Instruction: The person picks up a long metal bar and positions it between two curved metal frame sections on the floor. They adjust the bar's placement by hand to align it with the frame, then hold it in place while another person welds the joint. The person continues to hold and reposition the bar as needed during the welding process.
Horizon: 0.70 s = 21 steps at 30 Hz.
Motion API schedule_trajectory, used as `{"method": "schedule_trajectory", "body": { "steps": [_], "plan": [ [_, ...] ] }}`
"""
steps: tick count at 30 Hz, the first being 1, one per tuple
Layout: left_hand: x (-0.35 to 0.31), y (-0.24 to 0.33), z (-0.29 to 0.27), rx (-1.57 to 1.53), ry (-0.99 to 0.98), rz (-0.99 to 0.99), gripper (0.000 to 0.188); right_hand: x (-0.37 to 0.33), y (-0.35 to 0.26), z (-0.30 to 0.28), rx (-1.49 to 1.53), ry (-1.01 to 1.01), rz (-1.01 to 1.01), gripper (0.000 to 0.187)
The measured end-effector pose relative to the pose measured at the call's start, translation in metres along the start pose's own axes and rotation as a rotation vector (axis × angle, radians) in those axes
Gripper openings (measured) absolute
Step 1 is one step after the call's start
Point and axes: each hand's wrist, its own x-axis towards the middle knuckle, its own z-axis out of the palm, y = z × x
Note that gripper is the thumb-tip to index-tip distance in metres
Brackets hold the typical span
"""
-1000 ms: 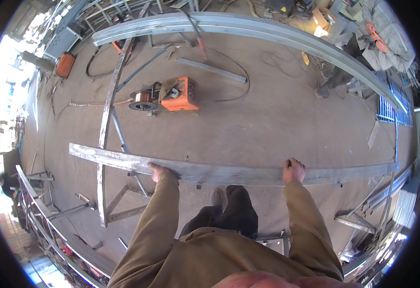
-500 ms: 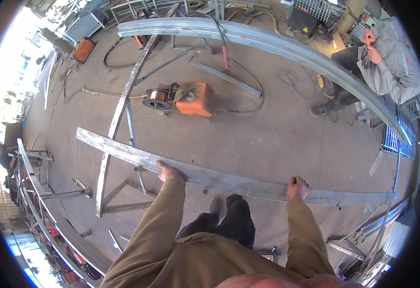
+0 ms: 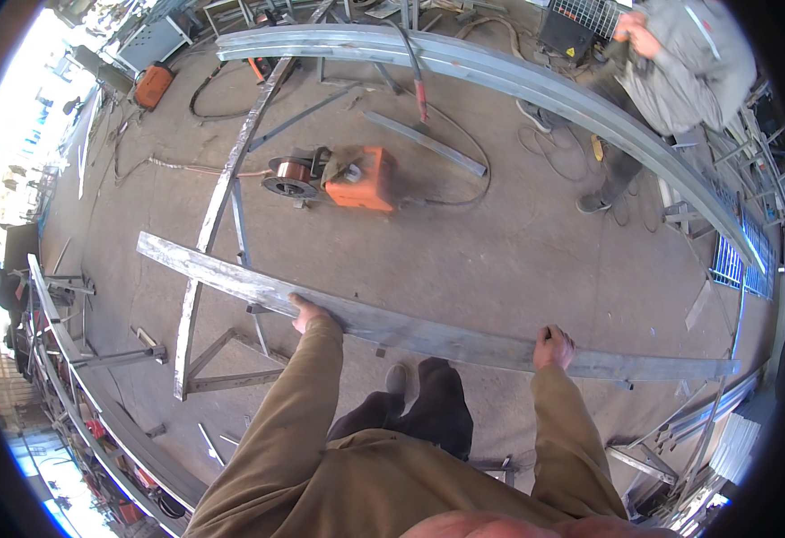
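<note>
A long grey metal bar (image 3: 428,338) runs across in front of me, its left part shinier and scuffed. My left hand (image 3: 310,314) is closed round it left of the middle, thumb over the upper side. Farther right, my right hand (image 3: 554,348) has its fingers curled over the same bar. The bar's left part crosses over a scuffed metal crosspiece (image 3: 222,202) of a support stand. Its right end lies near another stand (image 3: 720,403). The undersides of both hands are hidden.
Beyond the bar an orange machine (image 3: 361,179) with a wire spool (image 3: 292,177) sits on the floor, cables trailing. Long steel profiles (image 3: 500,76) span the far side. A co-worker in grey (image 3: 697,72) is at the far right. Another long beam (image 3: 96,403) lies at left.
The co-worker at the far right has risen and shifted, with a second foot now showing farther back. My hands keep their places on the bar; the whole view has shifted slightly.
</note>
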Motion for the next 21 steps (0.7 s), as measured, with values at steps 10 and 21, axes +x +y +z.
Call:
{"method": "schedule_trajectory", "body": {
  "steps": [10,21],
  "plan": [
    [-0.008,0.001,0.001,-0.006,0.047,0.047,0.1,0.001,-0.003,-0.001,-0.012,0.004,0.021,0.019],
    [0.008,-0.006,0.002,-0.068,0.003,0.071,0.096,0.0,0.001,0.007,-0.013,0.056,-0.006,0.017]
  ]
}}
